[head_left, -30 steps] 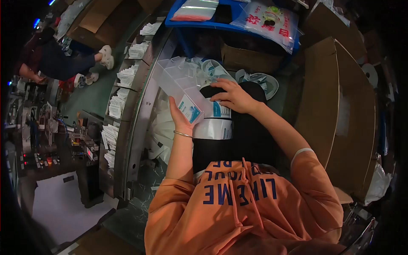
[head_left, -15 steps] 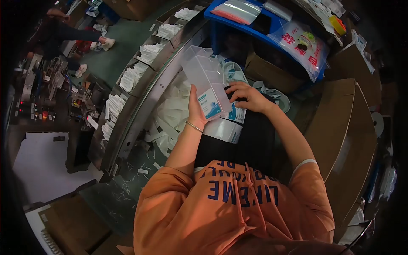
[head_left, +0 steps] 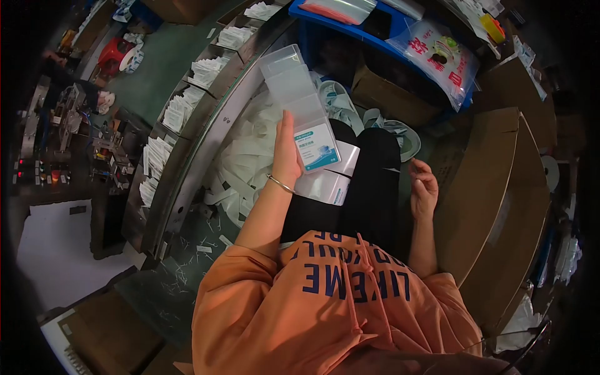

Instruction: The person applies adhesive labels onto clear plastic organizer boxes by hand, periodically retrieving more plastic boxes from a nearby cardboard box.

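My left hand (head_left: 288, 150) holds a stack of clear plastic boxes (head_left: 300, 94) upright above my lap. The lowest box bears a white and teal label (head_left: 317, 149). Below it, two rolls of white labels (head_left: 322, 187) rest across my dark-clad thighs. My right hand (head_left: 424, 186) is held to the right of my right thigh, its fingers curled and pressed together; whether something small is between them cannot be made out.
A metal ledge with trays of white packets (head_left: 181, 109) runs along the left. White strips (head_left: 240, 169) pile up beside my legs. A blue bin (head_left: 378, 50) stands ahead, and a large open cardboard box (head_left: 487, 194) is at the right. Another person's foot (head_left: 105, 101) shows far left.
My right hand has left the clear boxes and moved right and down, beside my thigh. The boxes in my left hand now show their label more fully. The person at far left has shifted.
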### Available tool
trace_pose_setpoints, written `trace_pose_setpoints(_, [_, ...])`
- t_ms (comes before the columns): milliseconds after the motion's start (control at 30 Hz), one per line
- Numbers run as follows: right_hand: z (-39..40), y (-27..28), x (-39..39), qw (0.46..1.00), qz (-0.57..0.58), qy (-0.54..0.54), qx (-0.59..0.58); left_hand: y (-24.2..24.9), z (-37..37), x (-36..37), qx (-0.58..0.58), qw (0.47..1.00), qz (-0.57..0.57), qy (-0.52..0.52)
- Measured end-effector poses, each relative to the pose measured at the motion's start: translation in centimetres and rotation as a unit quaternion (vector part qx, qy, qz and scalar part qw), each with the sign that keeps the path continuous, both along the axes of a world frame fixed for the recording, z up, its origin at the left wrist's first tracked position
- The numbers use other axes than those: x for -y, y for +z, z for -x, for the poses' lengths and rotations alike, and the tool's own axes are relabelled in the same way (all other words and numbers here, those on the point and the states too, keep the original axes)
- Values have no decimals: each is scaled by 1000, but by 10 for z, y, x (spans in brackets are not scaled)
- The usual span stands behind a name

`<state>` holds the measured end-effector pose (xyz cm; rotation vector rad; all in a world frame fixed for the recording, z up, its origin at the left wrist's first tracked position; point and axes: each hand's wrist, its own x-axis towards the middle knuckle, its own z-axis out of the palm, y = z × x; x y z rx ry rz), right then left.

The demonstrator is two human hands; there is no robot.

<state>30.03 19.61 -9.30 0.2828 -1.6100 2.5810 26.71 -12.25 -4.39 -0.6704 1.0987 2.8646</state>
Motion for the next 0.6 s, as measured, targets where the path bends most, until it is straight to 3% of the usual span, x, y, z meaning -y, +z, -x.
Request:
trace_pose_setpoints(67, [0, 4, -6, 1000, -12, 16, -23, 5, 0, 0, -22, 998, 52, -5])
trace_pose_setpoints(233, [7, 34, 27, 993, 95, 41, -58, 21, -1, 0, -94, 977, 190, 3])
trace_pose_setpoints(400, [5, 60, 67, 992, 121, 37, 1, 29, -5, 7, -93, 973, 209, 11])
trace_pose_setpoints(500, [6, 46, 80, 997, 62, -30, 38, 34, -7, 12, -68, 975, 210, 22])
trace_pose_setpoints(600, [0, 47, 87, 994, 103, 20, 38, 40, -10, 17, -52, 978, 199, 23])
